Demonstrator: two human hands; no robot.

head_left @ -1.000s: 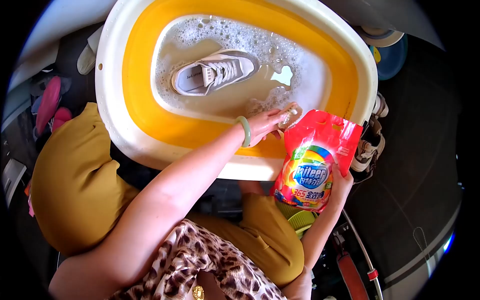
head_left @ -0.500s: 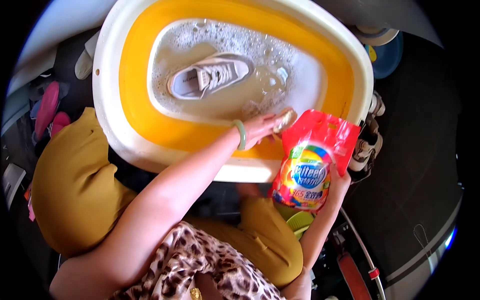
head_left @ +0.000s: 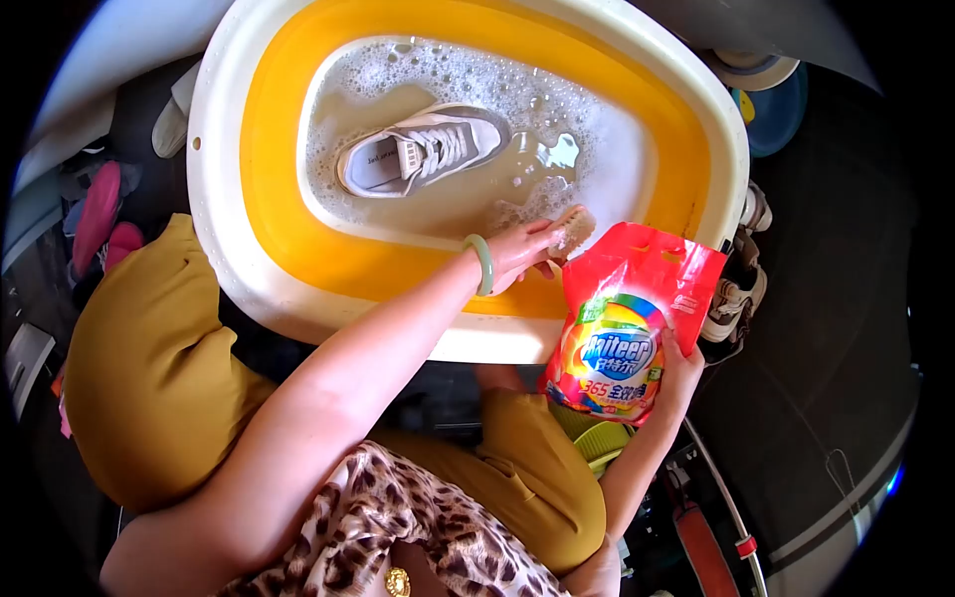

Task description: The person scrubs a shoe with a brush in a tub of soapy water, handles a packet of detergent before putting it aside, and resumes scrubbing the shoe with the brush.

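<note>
You wear a brown-spotted cream leopard-print fabric top (head_left: pixel 343 517), a round gold-coloured ornament (head_left: pixel 397 582) at the chest, loose mustard-brown trousers (head_left: pixel 149 368) and a smooth pale-green bangle (head_left: pixel 484 265) on your left arm (head_left: pixel 333 398).

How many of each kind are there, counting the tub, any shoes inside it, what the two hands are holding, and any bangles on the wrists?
Tub: 1
Shoe inside it: 1
Brush in the left hand: 1
Red bag in the right hand: 1
Green bangle: 1
Total: 5
</note>
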